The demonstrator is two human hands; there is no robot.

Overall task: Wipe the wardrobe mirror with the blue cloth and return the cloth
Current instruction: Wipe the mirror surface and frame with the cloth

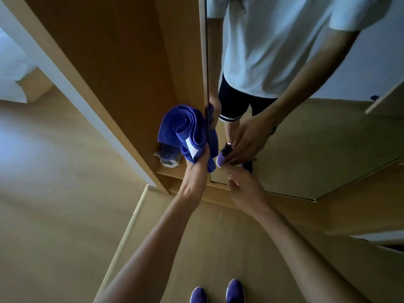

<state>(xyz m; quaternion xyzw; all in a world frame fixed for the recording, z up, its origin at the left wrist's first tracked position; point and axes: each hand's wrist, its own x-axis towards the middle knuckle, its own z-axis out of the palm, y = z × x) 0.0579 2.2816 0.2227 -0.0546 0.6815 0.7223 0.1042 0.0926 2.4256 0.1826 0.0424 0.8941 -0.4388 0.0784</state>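
Standing at the wardrobe (pixel 122 62), the person faces its mirror (pixel 317 154), which is mounted to the right of an open compartment.

Left hand (pixel 196 169): raised, with the fingers closed round the lower end of the blue cloth (pixel 183 127). The cloth is bunched into loose folds above the hand, and a white label (pixel 192 148) faces the camera. The cloth sits at the left edge of the mirror, partly in front of the wooden frame, and part of it is repeated in the glass. Whether it presses on the glass cannot be told.

Right hand (pixel 242 186): holds nothing. The fingers are loosely curled, and the fingertips reach the lower part of the mirror, where they meet their own reflection. The two hands are near each other but apart.

A shoe (pixel 168 158) lies on the bottom of the open compartment, behind the cloth. The person's purple shoes (pixel 235 289) stand on the wooden floor (pixel 54 204) at the lower edge of the view. A white bed (pixel 13 79) shows at the far left.
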